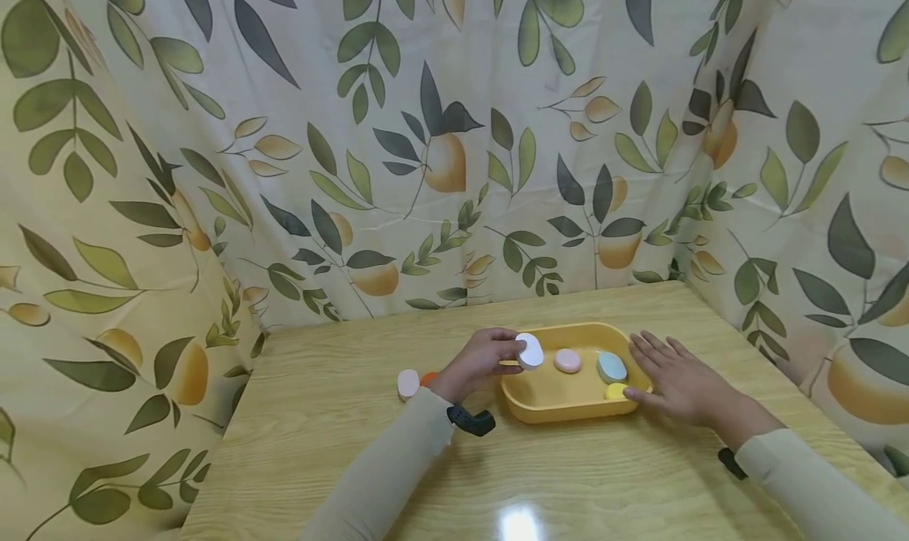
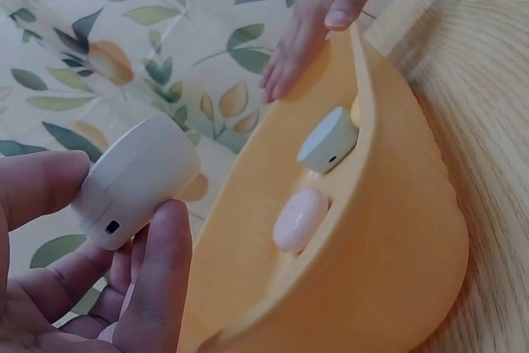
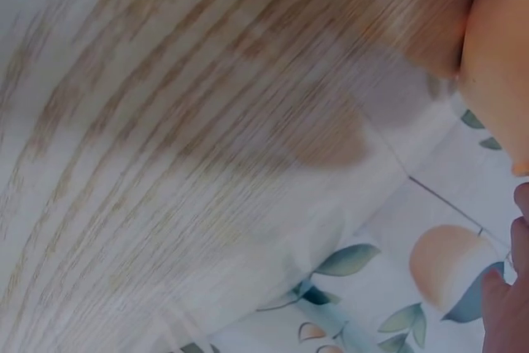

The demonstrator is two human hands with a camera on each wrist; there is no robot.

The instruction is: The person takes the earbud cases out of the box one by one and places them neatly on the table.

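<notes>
My left hand pinches a white earbud case between thumb and fingers, above the left end of a yellow tray. A seam and a small dark port show on the case in the left wrist view. Inside the tray are a pink rounded case, a light blue case with a similar port, and a yellow piece by the front right corner. With its fingers extended, my right hand rests at the tray's right rim and holds nothing.
On the wooden table, left of the tray, lie a pale pink case and an orange piece partly hidden behind the left wrist. A leaf-and-fruit patterned curtain surrounds the table at the back and sides.
</notes>
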